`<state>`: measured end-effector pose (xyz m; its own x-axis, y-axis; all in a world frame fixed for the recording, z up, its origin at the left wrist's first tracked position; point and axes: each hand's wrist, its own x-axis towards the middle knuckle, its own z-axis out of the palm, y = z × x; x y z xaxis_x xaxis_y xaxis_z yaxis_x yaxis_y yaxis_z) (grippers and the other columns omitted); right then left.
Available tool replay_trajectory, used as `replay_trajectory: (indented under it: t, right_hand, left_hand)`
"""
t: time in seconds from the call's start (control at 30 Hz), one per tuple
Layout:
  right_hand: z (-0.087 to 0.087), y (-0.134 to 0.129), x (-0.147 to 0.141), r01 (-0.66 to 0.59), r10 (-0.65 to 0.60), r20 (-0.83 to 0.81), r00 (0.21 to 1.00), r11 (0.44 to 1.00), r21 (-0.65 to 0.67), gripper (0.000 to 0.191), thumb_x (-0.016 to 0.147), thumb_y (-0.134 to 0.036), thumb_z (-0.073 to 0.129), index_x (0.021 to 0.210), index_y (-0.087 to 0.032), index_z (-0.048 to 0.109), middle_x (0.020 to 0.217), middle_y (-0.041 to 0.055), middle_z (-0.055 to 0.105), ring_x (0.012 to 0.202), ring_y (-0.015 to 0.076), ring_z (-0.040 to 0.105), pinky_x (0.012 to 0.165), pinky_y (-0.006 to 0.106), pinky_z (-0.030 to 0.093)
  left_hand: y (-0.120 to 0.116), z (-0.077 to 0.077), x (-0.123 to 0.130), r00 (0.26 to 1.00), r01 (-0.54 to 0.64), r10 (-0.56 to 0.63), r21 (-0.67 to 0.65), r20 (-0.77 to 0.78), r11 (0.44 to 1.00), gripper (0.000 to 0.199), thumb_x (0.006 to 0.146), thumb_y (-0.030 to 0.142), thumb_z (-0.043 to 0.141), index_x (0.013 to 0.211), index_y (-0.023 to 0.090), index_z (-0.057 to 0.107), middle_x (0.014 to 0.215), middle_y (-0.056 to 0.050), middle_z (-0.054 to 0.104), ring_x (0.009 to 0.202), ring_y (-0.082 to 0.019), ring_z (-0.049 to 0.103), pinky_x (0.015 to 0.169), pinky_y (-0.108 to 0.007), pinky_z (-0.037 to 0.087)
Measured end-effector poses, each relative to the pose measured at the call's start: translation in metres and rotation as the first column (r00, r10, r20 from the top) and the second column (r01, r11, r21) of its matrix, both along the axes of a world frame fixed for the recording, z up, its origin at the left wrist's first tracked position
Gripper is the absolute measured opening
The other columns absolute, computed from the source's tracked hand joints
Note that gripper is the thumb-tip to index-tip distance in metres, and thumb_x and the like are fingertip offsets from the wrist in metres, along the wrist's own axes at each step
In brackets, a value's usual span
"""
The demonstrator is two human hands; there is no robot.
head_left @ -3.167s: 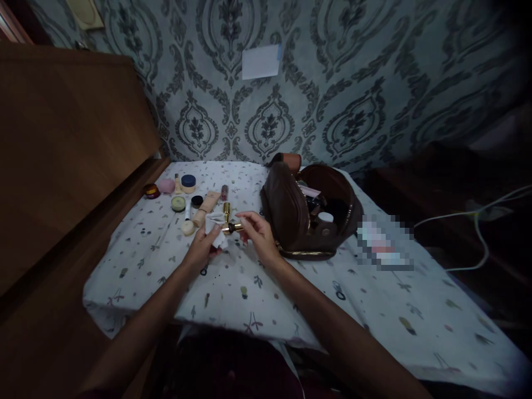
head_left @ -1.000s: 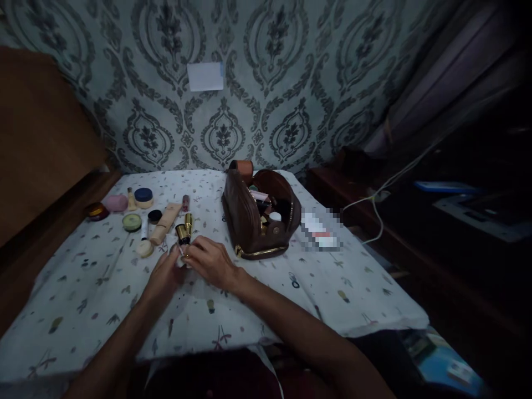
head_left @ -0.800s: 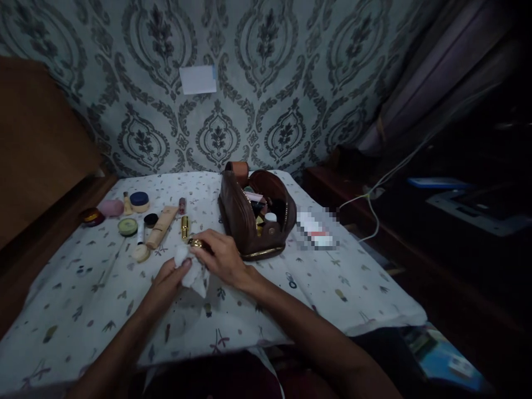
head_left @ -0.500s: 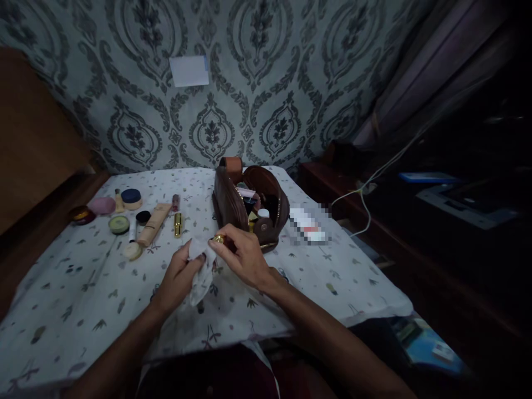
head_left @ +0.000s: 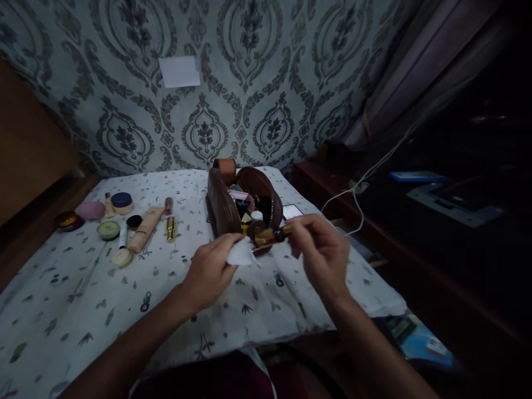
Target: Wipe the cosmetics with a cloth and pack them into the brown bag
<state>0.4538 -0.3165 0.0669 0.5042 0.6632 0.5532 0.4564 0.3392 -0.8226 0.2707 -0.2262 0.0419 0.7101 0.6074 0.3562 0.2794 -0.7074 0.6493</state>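
Observation:
My left hand (head_left: 214, 269) is closed around a crumpled white wipe (head_left: 241, 254), which sticks out past the fingertips. To its right, my right hand (head_left: 320, 249) pinches the end of a slim gold-and-dark cosmetic tube (head_left: 268, 238). The tube is blurred, points left toward the wipe, and its exact kind is unclear. Just behind both hands stands an open brown makeup bag (head_left: 220, 202). Inside it several cosmetics show, among them a white-capped item (head_left: 256, 215). The front of the bag is partly hidden by the tube and hands.
Left on the patterned cloth (head_left: 137, 310) are a gold lipstick (head_left: 170, 229), a beige tube (head_left: 145, 230), a green-topped jar (head_left: 108, 230), a blue-lidded jar (head_left: 122, 203) and a pink item (head_left: 90, 210). A phone (head_left: 292, 211) lies behind my right hand. A white cable (head_left: 358, 191) hangs at right.
My hands have moved apart; the right one has gone right with the gold-and-dark tube, now showing lengthwise. My left hand with the wipe has also shifted right. The view has turned slightly right.

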Motion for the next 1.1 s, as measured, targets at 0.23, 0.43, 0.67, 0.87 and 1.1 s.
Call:
replay_trajectory:
  t: [0.23,0.43,0.67,0.87,1.1]
  right_hand:
    - [0.028,0.016,0.035,0.113,-0.118,0.028,0.993,0.985,0.127,0.027,0.091,-0.045,0.061,0.085,-0.019,0.066,0.062,-0.0022,0.056,0.046,0.0087,0.048,0.043,0.022,0.037]
    - [0.029,0.043,0.043,-0.077,0.079,0.150,0.986,0.997,-0.024,0.030,0.092,-0.048,0.059,0.086,-0.020,0.067,0.066,-0.0005,0.060,0.049,0.0095,0.052,0.046,0.023,0.041]
    - [0.033,0.070,0.049,-0.299,0.389,0.335,0.858,0.909,-0.289,0.030,0.090,-0.048,0.062,0.086,-0.020,0.070,0.073,0.0004,0.066,0.063,0.0127,0.058,0.059,0.024,0.045]
    - [0.030,0.095,0.058,-0.406,0.592,0.544,0.595,0.805,-0.431,0.032,0.093,-0.049,0.057,0.080,-0.021,0.068,0.075,0.0019,0.064,0.073,0.0169,0.058,0.067,0.028,0.044]
    - [0.021,0.099,0.072,-0.291,0.657,0.663,0.359,0.754,-0.589,0.029,0.100,-0.039,0.046,0.080,-0.022,0.059,0.072,0.0022,0.060,0.069,0.0180,0.057,0.062,0.029,0.040]
  left_hand:
    - [-0.006,0.005,0.039,0.901,-0.026,0.158,0.313,-0.405,0.949,0.074,0.080,0.008,0.048,0.151,0.015,0.025,0.127,-0.017,0.059,0.083,-0.023,0.068,0.068,-0.032,0.051]
    - [-0.007,0.006,0.036,0.858,0.090,0.068,0.280,-0.509,0.956,0.066,0.077,0.000,0.043,0.140,0.021,0.042,0.122,-0.011,0.063,0.073,-0.020,0.067,0.062,-0.030,0.051]
    - [-0.004,-0.011,0.028,0.871,0.157,0.046,0.368,-0.488,0.916,0.071,0.071,0.002,0.050,0.136,0.030,0.048,0.136,-0.008,0.058,0.082,-0.020,0.069,0.055,-0.028,0.052]
    - [-0.001,-0.015,0.029,0.881,0.187,0.017,0.381,-0.473,0.905,0.068,0.071,0.007,0.054,0.136,0.027,0.049,0.133,-0.010,0.061,0.081,-0.023,0.069,0.049,-0.029,0.051]
    - [-0.002,-0.025,0.026,0.893,0.175,0.011,0.368,-0.451,0.913,0.076,0.070,0.007,0.055,0.143,0.028,0.042,0.140,-0.012,0.056,0.090,-0.027,0.068,0.054,-0.032,0.055]
